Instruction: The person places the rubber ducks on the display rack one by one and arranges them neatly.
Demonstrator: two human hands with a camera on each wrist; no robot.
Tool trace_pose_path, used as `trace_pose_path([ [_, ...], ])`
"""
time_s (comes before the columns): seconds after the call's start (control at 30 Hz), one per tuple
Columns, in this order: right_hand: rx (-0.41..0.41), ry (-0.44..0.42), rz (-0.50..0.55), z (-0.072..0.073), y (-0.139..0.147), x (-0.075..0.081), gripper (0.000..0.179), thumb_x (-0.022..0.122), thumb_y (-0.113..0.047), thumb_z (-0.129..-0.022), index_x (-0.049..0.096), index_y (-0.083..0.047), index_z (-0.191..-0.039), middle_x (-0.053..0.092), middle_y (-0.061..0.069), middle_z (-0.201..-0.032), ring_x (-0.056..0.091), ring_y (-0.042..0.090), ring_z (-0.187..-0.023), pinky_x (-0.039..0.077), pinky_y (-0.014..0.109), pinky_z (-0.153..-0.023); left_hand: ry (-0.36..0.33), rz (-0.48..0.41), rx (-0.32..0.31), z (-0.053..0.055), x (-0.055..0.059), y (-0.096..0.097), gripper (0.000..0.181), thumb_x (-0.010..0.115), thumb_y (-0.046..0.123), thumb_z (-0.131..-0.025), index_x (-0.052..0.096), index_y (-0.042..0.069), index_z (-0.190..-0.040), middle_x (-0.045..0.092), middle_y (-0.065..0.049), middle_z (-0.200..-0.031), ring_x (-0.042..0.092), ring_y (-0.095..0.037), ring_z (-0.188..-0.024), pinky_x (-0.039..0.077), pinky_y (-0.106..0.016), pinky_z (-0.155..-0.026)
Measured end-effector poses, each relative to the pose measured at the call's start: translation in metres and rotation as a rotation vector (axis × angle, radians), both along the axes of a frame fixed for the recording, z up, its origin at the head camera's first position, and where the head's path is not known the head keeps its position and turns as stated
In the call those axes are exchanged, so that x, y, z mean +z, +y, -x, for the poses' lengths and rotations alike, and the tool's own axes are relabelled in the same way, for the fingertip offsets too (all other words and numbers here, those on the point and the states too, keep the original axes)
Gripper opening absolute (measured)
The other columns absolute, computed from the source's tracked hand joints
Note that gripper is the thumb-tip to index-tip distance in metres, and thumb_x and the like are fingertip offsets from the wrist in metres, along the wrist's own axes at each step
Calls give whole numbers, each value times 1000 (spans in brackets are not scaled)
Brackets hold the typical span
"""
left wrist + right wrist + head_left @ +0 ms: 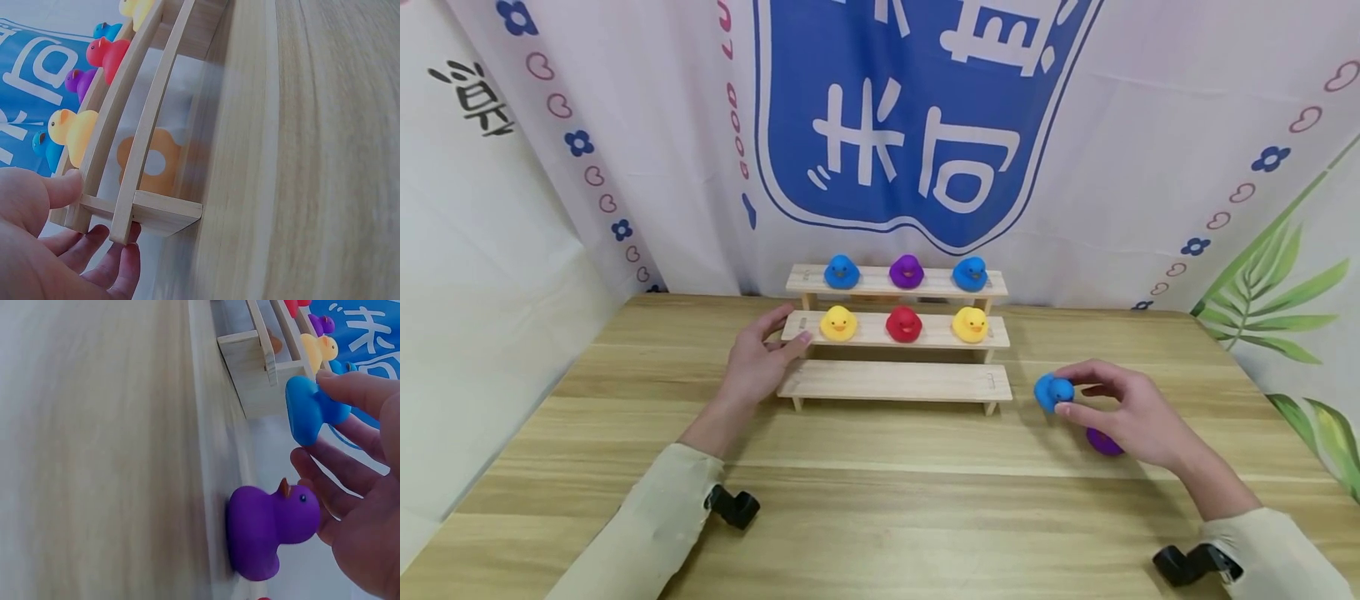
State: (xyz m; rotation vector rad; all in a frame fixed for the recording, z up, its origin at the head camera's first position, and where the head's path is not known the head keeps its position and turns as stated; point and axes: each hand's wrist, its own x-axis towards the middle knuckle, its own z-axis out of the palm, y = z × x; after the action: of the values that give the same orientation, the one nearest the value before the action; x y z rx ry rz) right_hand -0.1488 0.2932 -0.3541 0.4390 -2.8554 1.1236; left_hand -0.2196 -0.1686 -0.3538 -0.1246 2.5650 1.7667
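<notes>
Apparently filling a three-tier wooden stand (871,329), gripped at its end by the left hand (758,360). Pinching a blue rubber duck (1049,392) in the right hand (1131,410), above a purple rubber duck (253,531). Next, probably carry leftward and release on the bare lowest tier (891,382).

A person's left arm (647,517) and right arm (1281,550) are slanting inward from the lower corners of the head view. The left hand (755,362) is gripping, its thumb standing apart from bent fingers. The right hand (1126,412) is pointing inward, thumb and fingertips pinching, remaining fingers curving loosely.
</notes>
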Motion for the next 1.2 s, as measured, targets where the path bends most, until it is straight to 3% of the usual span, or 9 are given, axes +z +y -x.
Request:
trace_pose_path([
  [0.3, 10, 59, 42, 5, -11, 7, 32, 73, -32, -90, 66, -23, -120, 67, -5, -119, 60, 4, -107, 50, 19, -90, -6, -5, 6, -1, 0, 0, 67, 65, 32, -96, 34, 23, -154, 40, -5, -155, 58, -27, -116, 54, -30, -89],
  [0.53, 7, 91, 79, 9, -19, 8, 32, 76, -29, -88, 66, -22, -118, 68, -7, -117, 62, 4, -104, 53, 25, -89, -10, -1, 6, 0, 0, 0, 67, 65, 32, -96, 34, 22, -155, 39, -5, -156, 57, -27, -116, 53, -31, -90],
  [0.97, 67, 102, 124, 12, -34, 10, 33, 73, -25, -90, 65, -19, -122, 67, -3, -120, 61, 5, -105, 53, 22, -90, -3, 8, 4, 1, -1, -1, 68, 66, 35, -95, 35, 23, -154, 40, -6, -155, 58, -27, -117, 53, -31, -90],
  [1.2, 79, 80, 144, 13, -46, 12, 34, 73, -26, -91, 64, -21, -123, 66, -4, -120, 60, 7, -107, 52, 20, -91, -5, 6, -1, 1, -1, -2, 68, 66, 35, -95, 35, 23, -154, 39, -7, -156, 57, -29, -120, 50, -37, -97],
])
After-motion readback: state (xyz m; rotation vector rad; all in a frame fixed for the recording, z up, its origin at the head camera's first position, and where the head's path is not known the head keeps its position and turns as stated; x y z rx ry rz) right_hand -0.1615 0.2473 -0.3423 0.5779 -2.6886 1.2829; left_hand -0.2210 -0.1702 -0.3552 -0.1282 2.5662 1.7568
